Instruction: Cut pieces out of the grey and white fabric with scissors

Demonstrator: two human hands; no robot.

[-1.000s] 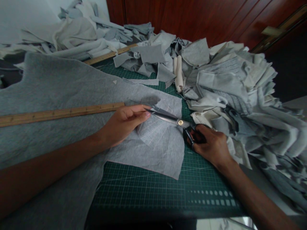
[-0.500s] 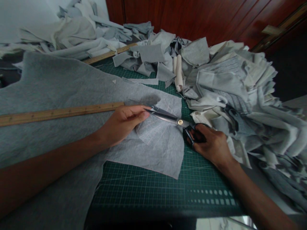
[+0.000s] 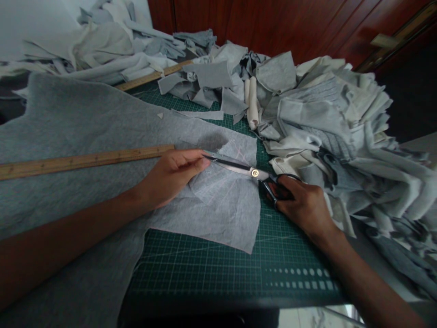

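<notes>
My right hand [image 3: 303, 202] grips the black handles of a pair of scissors [image 3: 254, 173], whose blades point left and lie almost together. Thumb and fingers of my left hand [image 3: 182, 171] pinch a small piece of grey fabric [image 3: 213, 182] right at the blade tips. That piece has faint pale lines on it and rests on a larger grey fabric panel [image 3: 235, 228]. My left fingers partly hide the pinched edge and the scissor tips. A wooden ruler [image 3: 85, 160] lies on the panel, its end close to my left hand.
Beneath the fabric is a green cutting mat [image 3: 205, 269] with a printed grid. Grey scraps [image 3: 211, 75] lie at its far side beside a second wooden ruler [image 3: 153, 75]. Heaped cloth [image 3: 307, 114] borders the right side. Behind stands a reddish wooden door [image 3: 256, 23].
The scissor blades have drawn closer together. Both hands keep nearly the same places, and the whole view has shifted slightly.
</notes>
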